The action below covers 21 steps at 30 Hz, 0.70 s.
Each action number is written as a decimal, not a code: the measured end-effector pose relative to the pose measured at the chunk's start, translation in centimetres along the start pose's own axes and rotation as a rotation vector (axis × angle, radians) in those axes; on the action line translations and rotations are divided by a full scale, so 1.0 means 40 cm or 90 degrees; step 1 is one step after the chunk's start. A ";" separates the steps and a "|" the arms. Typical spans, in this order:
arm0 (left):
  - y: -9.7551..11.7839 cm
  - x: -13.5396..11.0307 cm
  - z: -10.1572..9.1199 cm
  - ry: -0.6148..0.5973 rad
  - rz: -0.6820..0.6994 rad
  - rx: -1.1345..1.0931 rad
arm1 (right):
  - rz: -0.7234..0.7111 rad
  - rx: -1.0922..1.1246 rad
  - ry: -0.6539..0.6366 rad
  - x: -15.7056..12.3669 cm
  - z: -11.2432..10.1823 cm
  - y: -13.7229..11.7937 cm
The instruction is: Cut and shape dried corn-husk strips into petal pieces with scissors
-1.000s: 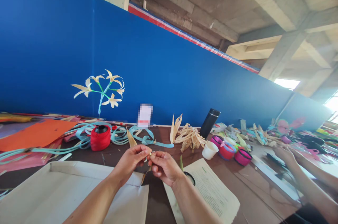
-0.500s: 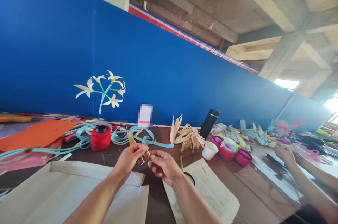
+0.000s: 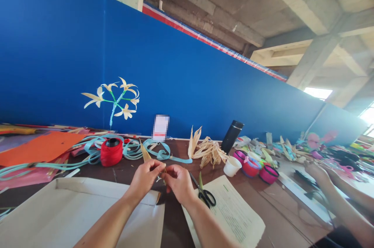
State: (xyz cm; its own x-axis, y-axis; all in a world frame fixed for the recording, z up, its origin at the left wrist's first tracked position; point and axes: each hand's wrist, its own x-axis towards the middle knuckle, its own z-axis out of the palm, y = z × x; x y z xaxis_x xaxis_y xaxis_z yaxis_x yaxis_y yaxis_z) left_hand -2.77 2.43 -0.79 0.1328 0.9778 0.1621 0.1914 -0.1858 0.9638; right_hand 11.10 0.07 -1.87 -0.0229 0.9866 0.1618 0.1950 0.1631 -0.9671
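Note:
My left hand [image 3: 143, 181] is closed, thumb and index finger pinching a thin pale strip [image 3: 164, 169] that looks like dried corn husk. From the other side my right hand [image 3: 181, 185] pinches the same small piece, its fingertips almost touching those of the left. Most of the strip is hidden by the fingers. A pointed tan husk leaf [image 3: 145, 152] rises behind my left hand; whether it is held cannot be made out. Black-handled scissors [image 3: 208, 197] lie beside my right wrist, partly over a printed sheet [image 3: 233, 211].
A white cardboard piece [image 3: 87, 209] lies under my left forearm. Behind stand a red ribbon roll [image 3: 112, 152], light blue strips [image 3: 160, 152], dried husks [image 3: 212, 152], a white cup [image 3: 232, 166], a black bottle [image 3: 232, 137] and a husk flower stem [image 3: 117, 103]. Another person's hands [image 3: 318, 172] work at right.
My right hand has rolled over and shifted slightly, its back now turned up and its fingertips closer to the left ones. More of the scissors shows beside the right forearm.

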 end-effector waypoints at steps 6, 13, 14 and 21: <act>-0.003 -0.001 0.001 0.001 0.014 0.006 | -0.014 -0.091 -0.008 -0.006 -0.001 0.009; -0.010 0.003 -0.005 0.010 -0.008 -0.002 | 0.042 0.047 -0.059 -0.007 -0.001 -0.002; -0.011 0.004 -0.005 0.012 -0.011 -0.007 | 0.062 0.094 -0.066 -0.006 0.000 -0.002; -0.005 0.001 -0.008 -0.006 0.002 -0.002 | 0.200 0.359 -0.086 0.001 0.000 0.009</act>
State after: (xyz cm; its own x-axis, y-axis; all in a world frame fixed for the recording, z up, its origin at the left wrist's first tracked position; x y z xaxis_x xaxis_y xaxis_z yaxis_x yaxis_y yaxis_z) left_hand -3.11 2.52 -0.90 0.1428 0.9762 0.1630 0.1875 -0.1884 0.9640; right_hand 11.17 0.17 -2.19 -0.1782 0.9746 -0.1356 -0.3309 -0.1891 -0.9245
